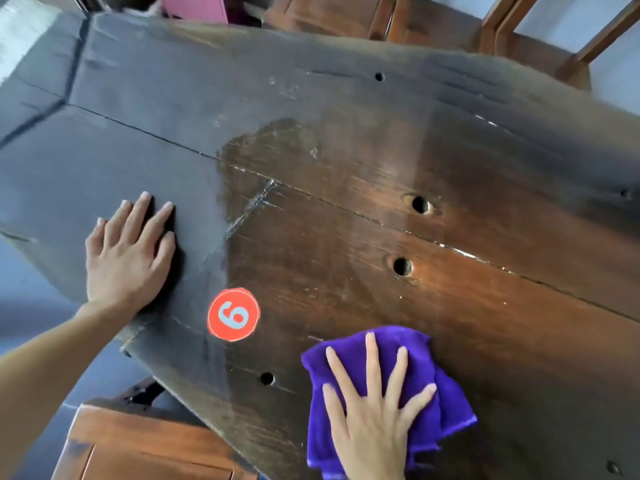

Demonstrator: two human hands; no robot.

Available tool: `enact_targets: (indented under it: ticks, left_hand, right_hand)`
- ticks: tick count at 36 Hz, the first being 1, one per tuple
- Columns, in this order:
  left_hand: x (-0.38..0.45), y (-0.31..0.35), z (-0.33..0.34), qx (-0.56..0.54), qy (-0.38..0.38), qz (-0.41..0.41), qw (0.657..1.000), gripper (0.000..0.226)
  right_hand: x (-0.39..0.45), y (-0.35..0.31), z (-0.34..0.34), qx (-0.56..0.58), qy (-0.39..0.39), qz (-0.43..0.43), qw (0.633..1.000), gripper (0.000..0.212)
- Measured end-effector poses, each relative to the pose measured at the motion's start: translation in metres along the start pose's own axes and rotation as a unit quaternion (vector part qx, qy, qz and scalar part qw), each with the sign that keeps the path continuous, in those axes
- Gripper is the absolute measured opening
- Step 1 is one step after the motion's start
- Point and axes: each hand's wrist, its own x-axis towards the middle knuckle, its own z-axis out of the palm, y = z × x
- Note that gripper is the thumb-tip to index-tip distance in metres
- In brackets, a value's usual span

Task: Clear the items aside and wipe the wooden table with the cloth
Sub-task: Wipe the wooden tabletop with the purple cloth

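Observation:
A dark wooden table [346, 161] with cracks and round holes fills the view. A folded purple cloth [446, 403] lies on its near right part. My right hand [374, 414] presses flat on the cloth with its fingers spread and straight. My left hand [126, 258] rests flat on the table near its left edge, fingers straight and holding nothing. A round red sticker with a grey number [233, 315] is stuck on the table between the two hands.
Wooden chairs stand at the far side [519, 36] and at the near left [145, 448]. A dark red object [197, 6] shows beyond the table's far edge. Grey floor [31, 306] lies to the left.

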Motion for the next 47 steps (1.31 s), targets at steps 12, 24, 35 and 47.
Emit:
enact_targets:
  ticks: [12,24,35,47]
  left_hand:
    - [0.005,0.003,-0.01,0.01,-0.044,-0.014,0.999,0.057]
    - [0.009,0.002,-0.008,0.017,-0.031,-0.021,0.999,0.058]
    - [0.011,0.0,-0.003,0.013,0.004,-0.008,1.0,0.063]
    - [0.012,0.001,-0.005,0.027,-0.03,-0.008,0.999,0.056]
  right_hand:
    - [0.204,-0.045,-0.059,0.023,0.074,-0.025,0.997,0.055]
    - [0.449,-0.034,-0.155,0.056,0.09,0.001,0.994,0.056]
    - [0.562,0.002,-0.215,0.047,0.095,0.048,0.993,0.057]
    - [0.54,0.013,-0.203,0.035,0.112,0.049,0.992,0.063]
